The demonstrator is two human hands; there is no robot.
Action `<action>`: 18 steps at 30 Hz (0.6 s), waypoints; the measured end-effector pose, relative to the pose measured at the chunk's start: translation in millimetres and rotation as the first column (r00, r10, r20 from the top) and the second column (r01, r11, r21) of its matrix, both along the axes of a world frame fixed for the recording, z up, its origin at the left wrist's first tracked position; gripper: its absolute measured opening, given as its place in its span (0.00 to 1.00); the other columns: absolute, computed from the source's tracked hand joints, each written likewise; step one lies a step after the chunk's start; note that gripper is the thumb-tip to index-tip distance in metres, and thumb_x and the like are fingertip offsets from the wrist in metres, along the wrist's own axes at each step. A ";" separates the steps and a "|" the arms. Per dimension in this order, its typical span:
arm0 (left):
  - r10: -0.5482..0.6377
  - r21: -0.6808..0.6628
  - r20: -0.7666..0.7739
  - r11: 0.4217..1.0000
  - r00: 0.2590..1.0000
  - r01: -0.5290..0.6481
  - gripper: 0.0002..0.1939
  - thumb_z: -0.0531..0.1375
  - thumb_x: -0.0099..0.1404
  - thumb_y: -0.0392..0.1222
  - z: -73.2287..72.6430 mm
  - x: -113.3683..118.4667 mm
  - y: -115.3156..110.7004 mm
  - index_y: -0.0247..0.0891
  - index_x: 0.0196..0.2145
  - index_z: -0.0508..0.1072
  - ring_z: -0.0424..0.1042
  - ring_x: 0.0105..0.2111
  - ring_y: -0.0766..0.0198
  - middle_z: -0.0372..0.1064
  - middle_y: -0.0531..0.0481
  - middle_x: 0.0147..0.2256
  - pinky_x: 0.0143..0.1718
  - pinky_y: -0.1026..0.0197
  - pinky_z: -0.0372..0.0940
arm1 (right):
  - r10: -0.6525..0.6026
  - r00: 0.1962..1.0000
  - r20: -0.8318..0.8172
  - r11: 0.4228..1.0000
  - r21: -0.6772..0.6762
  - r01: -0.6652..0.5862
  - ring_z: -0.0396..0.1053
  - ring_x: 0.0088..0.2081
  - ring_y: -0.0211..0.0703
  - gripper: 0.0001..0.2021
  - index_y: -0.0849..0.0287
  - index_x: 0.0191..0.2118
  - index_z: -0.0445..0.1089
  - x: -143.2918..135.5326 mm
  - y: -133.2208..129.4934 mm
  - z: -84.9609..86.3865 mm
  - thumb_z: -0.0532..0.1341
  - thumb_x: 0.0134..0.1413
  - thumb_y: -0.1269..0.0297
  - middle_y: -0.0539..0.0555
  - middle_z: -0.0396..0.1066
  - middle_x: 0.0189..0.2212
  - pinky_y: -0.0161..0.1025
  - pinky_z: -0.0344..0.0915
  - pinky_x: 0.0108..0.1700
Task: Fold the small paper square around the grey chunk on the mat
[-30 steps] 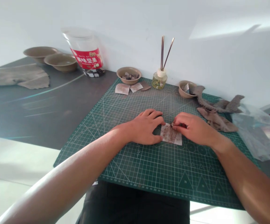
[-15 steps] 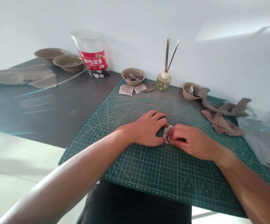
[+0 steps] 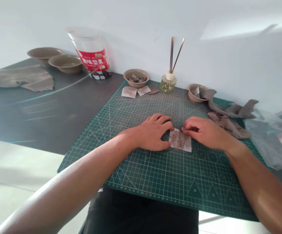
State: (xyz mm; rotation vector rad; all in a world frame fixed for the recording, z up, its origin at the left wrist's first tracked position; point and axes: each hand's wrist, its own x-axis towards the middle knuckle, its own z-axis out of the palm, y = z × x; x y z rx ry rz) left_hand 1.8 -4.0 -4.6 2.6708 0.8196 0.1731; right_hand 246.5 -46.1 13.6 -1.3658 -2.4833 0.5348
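Lying on the cutting mat (image 3: pixel 155 172), the stained pale sheet (image 3: pixel 180 141) looks light and thin, best held by its edges. The left hand (image 3: pixel 153 134), spread open, touches its left edge; the right hand (image 3: pixel 200 132) pinches a small piece (image 3: pixel 182 129), probably light, at the far edge.

Reading white 美味坚果 on the red label (image 3: pixel 93 60) of the clear tub (image 3: pixel 88 42), with small NUTS above. Seeing numbers on the green cutting mat (image 3: pixel 141 169) and lettering on the black trousers (image 3: pixel 143 211), too tiny for reading.
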 end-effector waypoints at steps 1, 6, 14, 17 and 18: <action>-0.005 -0.002 -0.002 1.000 1.000 0.005 0.26 0.59 0.64 0.57 0.0 -0.1 0.1 0.44 0.56 0.65 0.44 0.67 0.43 0.49 0.44 0.67 0.65 0.40 0.46 | 0.047 0.999 0.003 0.998 -0.043 -0.047 0.72 0.38 0.44 0.07 0.54 0.33 0.72 0.1 -1.5 0.8 0.61 0.63 0.64 0.51 0.74 0.36 0.41 0.66 0.42; -0.028 0.001 -0.008 1.000 1.000 0.028 0.28 0.58 0.65 0.58 0.0 -0.3 1.0 0.43 0.58 0.65 0.43 0.68 0.43 0.48 0.43 0.67 0.66 0.41 0.46 | 0.116 0.993 -0.023 0.992 -0.042 -0.116 0.71 0.41 0.44 0.06 0.54 0.36 0.72 -2.5 -4.2 -1.3 0.59 0.65 0.64 0.52 0.74 0.40 0.41 0.66 0.45; -0.024 -0.005 0.005 1.000 1.000 0.024 0.26 0.59 0.65 0.57 -0.4 -0.8 0.4 0.47 0.57 0.66 0.44 0.68 0.43 0.49 0.45 0.67 0.65 0.40 0.47 | 0.074 0.997 0.021 0.996 -0.042 -0.073 0.72 0.37 0.44 0.07 0.54 0.32 0.71 12.0 -1.4 3.0 0.59 0.61 0.69 0.51 0.74 0.37 0.41 0.66 0.40; -0.024 -0.020 -0.007 1.000 1.000 0.024 0.26 0.59 0.65 0.57 1.6 -1.1 0.2 0.47 0.58 0.65 0.43 0.68 0.42 0.49 0.45 0.67 0.65 0.38 0.47 | -0.092 0.996 0.018 0.994 0.060 0.091 0.72 0.38 0.45 0.06 0.54 0.33 0.73 19.3 -3.3 7.4 0.60 0.61 0.65 0.51 0.75 0.38 0.43 0.66 0.40; -0.023 -0.023 -0.013 0.999 1.000 0.023 0.26 0.59 0.66 0.57 2.3 -1.1 0.2 0.47 0.58 0.65 0.43 0.68 0.42 0.48 0.45 0.67 0.65 0.38 0.46 | -0.166 0.986 0.003 0.981 0.097 0.165 0.72 0.38 0.46 0.05 0.53 0.34 0.73 22.4 -2.6 8.4 0.61 0.61 0.63 0.52 0.76 0.39 0.43 0.67 0.40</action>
